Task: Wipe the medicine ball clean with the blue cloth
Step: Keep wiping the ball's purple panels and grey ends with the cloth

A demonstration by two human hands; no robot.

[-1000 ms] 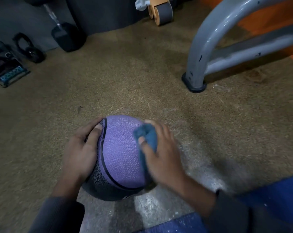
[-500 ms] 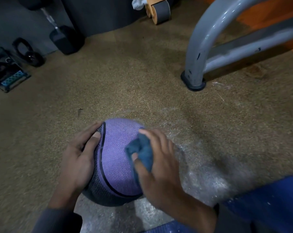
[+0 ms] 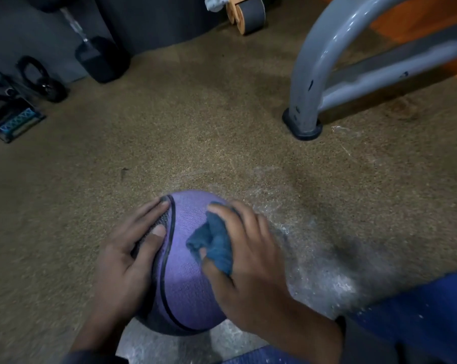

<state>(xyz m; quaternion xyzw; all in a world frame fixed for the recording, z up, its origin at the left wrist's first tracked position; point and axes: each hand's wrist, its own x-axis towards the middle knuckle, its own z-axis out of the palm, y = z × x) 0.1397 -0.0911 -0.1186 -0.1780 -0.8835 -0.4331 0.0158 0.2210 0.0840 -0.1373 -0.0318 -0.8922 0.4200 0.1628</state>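
A purple and dark grey medicine ball [image 3: 185, 282] sits on the brown floor at the bottom centre of the head view. My left hand [image 3: 125, 261] lies flat on its left side, fingers straight over the grey panel. My right hand [image 3: 251, 269] covers the ball's right side and holds the bunched blue cloth [image 3: 213, 241] between thumb and fingers, pressing it on the purple panel. The ball's underside and right side are hidden.
A grey metal frame leg [image 3: 303, 101] stands at the upper right. At the upper left lie a dumbbell [image 3: 101, 59], a kettlebell [image 3: 43, 80] and a dark case [image 3: 9, 114]. A wheeled roller [image 3: 248, 11] is at the top. A blue mat [image 3: 419, 319] lies at the lower right.
My right hand has slid the cloth leftward and toward me across the purple panel. My left hand stays on the ball's left side.
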